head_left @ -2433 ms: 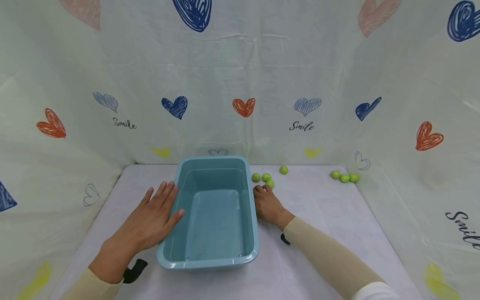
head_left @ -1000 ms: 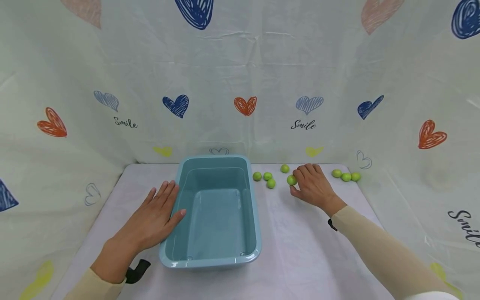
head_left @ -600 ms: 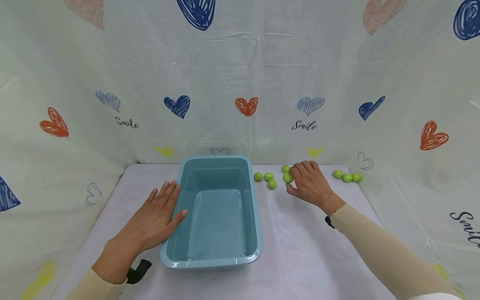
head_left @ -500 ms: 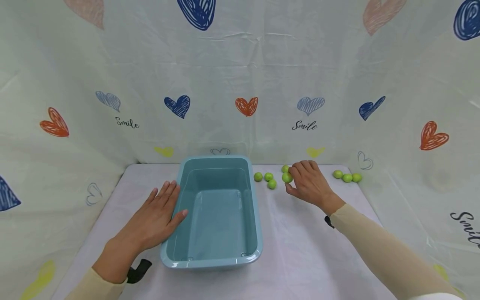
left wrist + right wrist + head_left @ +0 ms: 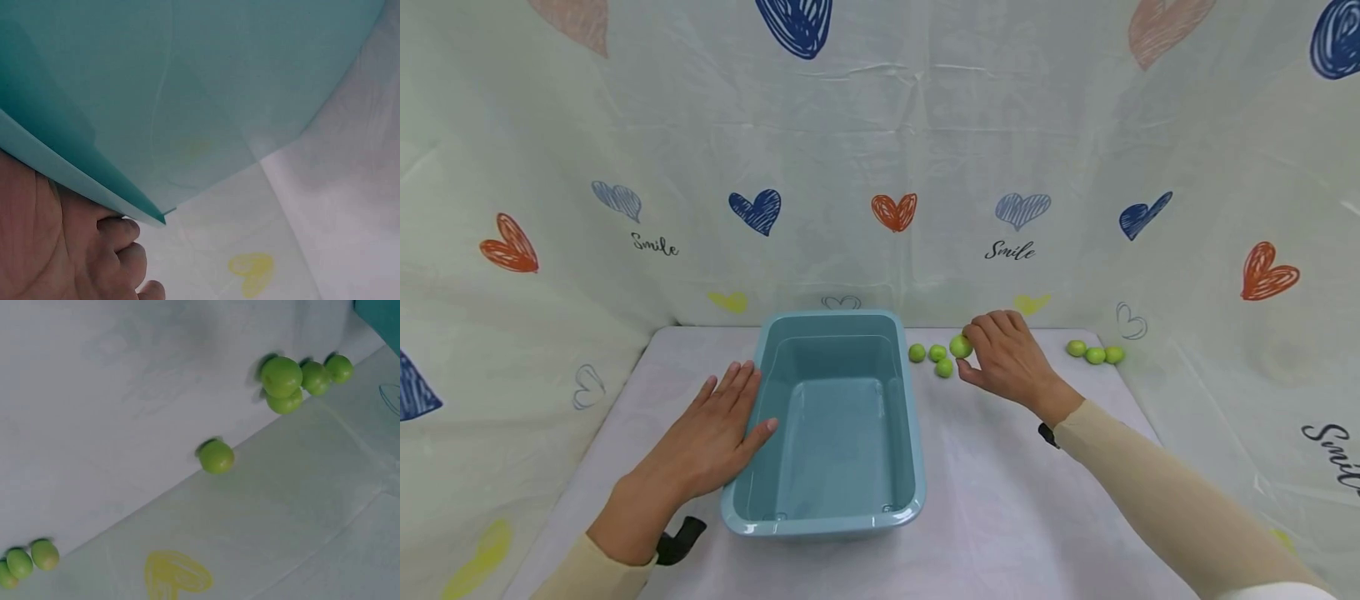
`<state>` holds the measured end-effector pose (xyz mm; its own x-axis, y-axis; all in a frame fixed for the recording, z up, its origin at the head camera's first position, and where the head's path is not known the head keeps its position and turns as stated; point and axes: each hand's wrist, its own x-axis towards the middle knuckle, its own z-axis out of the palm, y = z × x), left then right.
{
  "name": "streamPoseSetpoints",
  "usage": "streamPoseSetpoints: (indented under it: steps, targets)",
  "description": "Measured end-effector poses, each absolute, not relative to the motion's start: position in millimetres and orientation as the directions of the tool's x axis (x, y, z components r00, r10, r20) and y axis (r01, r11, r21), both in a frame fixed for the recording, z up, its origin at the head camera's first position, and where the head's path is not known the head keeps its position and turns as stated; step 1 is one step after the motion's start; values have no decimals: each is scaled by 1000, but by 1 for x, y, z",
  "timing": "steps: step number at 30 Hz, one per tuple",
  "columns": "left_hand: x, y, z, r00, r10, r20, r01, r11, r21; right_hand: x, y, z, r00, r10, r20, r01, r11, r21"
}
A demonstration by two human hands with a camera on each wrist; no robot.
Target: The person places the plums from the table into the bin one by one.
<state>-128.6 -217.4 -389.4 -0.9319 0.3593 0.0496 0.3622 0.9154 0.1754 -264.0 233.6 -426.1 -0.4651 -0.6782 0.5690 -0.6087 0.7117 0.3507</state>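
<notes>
In the head view my right hand [image 5: 1009, 358] pinches a small round green fruit [image 5: 961, 347] between thumb and fingers, toward the back of the table. My left hand [image 5: 700, 446] lies with straight fingers along the left side of a blue plastic tub [image 5: 823, 527], the thumb over its rim. Nothing lies inside the tub. The left wrist view shows that palm [image 5: 25, 231] against the outside of the tub's wall [image 5: 219, 81]. Between the tub and my right hand sit three more green fruits [image 5: 937, 353]. My right fingers do not show in the right wrist view.
Three further green fruits [image 5: 1095, 355] lie at the table's back right corner. A single fruit [image 5: 217, 456] sits by the back edge in the right wrist view. White sheeting [image 5: 951, 275] printed with hearts rises behind and beside the cloth-covered table [image 5: 992, 533].
My right hand moved right from beside the tub, and a green fruit is in its grip. It has since shifted left and back, hiding the single rear fruit. My left hand stayed put.
</notes>
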Motion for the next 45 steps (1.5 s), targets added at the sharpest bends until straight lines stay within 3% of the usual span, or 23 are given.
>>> streamPoseSetpoints:
  steps: [9,20,45]
  targets:
    - [-129,-217,-390,-932,359,44,361,916,176,-263,211,-408,-389,-685,616,-637,683,357]
    - [-128,-216,-389,-930,364,46,366,916,163,-254,173,-381,-348,-714,608,-681,638,359]
    - [-128,-215,-390,-935,353,30,353,918,181,-229,92,-372,-349,-837,422,-840,478,255]
